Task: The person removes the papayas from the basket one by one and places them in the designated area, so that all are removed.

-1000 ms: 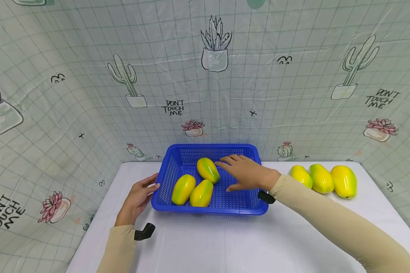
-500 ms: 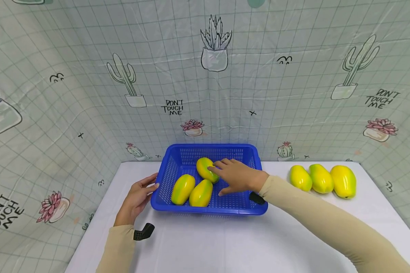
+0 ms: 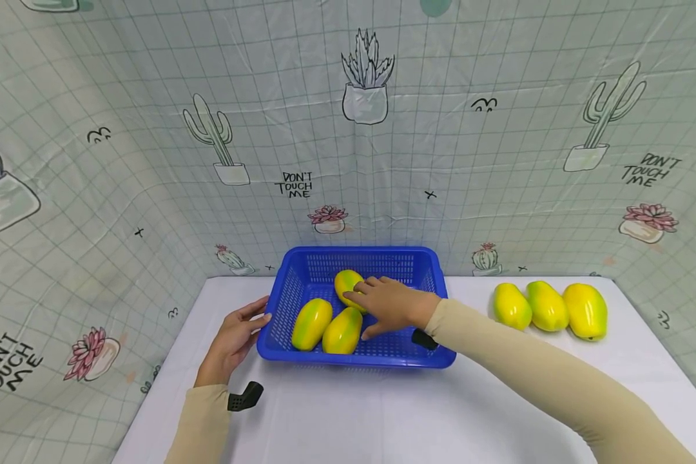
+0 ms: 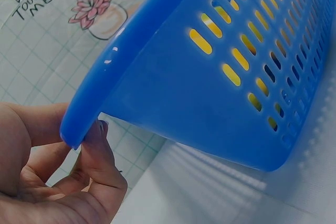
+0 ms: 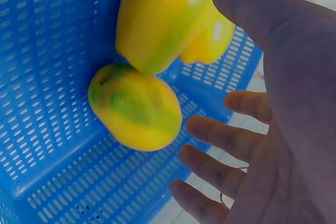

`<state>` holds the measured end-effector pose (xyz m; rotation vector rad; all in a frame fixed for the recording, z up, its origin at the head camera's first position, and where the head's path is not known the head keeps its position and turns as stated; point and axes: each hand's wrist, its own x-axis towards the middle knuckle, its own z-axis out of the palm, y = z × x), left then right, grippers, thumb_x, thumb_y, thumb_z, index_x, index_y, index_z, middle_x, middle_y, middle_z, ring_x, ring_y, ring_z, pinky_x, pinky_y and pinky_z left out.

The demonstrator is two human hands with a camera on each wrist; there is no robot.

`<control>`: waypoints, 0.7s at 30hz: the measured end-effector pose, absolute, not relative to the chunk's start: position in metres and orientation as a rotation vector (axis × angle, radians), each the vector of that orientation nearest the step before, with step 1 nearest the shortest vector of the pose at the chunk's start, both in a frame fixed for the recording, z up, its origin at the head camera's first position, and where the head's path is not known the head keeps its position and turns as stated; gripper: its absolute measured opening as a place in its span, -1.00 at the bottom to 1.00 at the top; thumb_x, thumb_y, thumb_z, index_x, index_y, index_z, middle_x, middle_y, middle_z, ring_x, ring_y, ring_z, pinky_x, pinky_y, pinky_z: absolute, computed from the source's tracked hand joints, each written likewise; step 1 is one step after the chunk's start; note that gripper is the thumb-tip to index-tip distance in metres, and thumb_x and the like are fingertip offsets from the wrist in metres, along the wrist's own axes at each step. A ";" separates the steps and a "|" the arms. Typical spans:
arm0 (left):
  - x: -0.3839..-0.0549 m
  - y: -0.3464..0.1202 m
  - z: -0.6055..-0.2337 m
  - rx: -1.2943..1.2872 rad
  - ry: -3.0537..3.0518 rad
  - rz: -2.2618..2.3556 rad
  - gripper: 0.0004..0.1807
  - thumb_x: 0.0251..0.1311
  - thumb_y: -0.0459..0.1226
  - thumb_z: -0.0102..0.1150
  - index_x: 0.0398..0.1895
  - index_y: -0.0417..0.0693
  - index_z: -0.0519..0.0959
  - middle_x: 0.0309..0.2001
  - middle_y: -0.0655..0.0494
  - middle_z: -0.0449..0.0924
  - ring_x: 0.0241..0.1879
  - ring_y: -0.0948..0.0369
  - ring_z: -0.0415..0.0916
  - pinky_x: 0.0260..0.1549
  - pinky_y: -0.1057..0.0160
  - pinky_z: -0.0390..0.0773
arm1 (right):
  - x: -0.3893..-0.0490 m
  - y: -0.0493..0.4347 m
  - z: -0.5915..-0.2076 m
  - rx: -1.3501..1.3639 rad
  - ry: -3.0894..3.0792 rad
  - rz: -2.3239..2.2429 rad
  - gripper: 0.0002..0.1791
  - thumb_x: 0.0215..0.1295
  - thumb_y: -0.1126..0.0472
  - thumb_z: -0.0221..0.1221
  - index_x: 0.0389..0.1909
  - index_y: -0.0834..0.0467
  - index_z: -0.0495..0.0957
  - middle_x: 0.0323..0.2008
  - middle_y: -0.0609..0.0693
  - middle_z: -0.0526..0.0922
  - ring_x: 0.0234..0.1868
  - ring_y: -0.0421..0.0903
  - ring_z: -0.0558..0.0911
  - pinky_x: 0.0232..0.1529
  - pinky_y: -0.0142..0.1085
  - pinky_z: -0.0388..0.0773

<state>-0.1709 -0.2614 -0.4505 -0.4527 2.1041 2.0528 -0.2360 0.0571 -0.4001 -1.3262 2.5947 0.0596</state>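
Observation:
Three yellow-green, papaya-like fruits lie in a blue slotted plastic basket (image 3: 394,362): a left one (image 3: 312,324), a front one (image 3: 342,330) and a back one (image 3: 348,282). My left hand (image 3: 234,334) pinches the basket's left rim, seen closely as the rim (image 4: 118,53) between thumb and fingers in the left wrist view. My right hand (image 3: 391,303) reaches into the basket with fingers spread. Its fingertips overlap the back fruit in the head view. The right wrist view shows those fingers beside this back fruit (image 5: 139,108), and the thumb near the front fruit (image 5: 163,19).
Right of the basket, three more such fruits stand in a row on the white tabletop (image 3: 348,419): a left one (image 3: 512,307), a middle one (image 3: 548,306) and a right one (image 3: 584,312). A cactus-print cloth (image 3: 394,161) encloses the table's back and sides.
My right hand has moved left and slightly down inside the basket, over the back fruit. The left hand, the basket and the fruits stay where they were.

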 end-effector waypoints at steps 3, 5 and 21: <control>-0.170 -0.261 -0.450 -0.455 2.103 2.054 -0.39 0.53 -0.47 0.08 0.60 -0.30 0.27 0.45 -0.26 0.30 -0.10 0.35 0.56 -0.09 0.47 0.65 | -0.235 0.053 -0.401 -1.329 2.582 0.080 -0.04 0.33 -0.24 0.39 0.62 0.10 0.28 0.46 0.12 0.46 0.47 0.16 0.43 0.51 0.10 0.35; -0.170 -0.261 -0.450 -0.454 2.103 2.057 -0.39 0.53 -0.47 0.07 0.59 -0.30 0.27 0.44 -0.26 0.30 -0.11 0.35 0.57 -0.09 0.46 0.65 | -0.234 0.050 -0.402 -1.327 2.579 0.102 -0.04 0.33 -0.26 0.38 0.61 0.10 0.29 0.44 0.11 0.48 0.47 0.15 0.43 0.51 0.10 0.35; -0.169 -0.260 -0.449 -0.455 2.112 2.058 -0.39 0.53 -0.48 0.07 0.59 -0.31 0.27 0.46 -0.30 0.28 -0.10 0.35 0.58 -0.08 0.47 0.65 | -0.229 0.034 -0.407 -1.285 2.533 0.137 -0.10 0.34 -0.27 0.37 0.58 0.05 0.35 0.40 0.09 0.53 0.45 0.14 0.48 0.50 0.13 0.35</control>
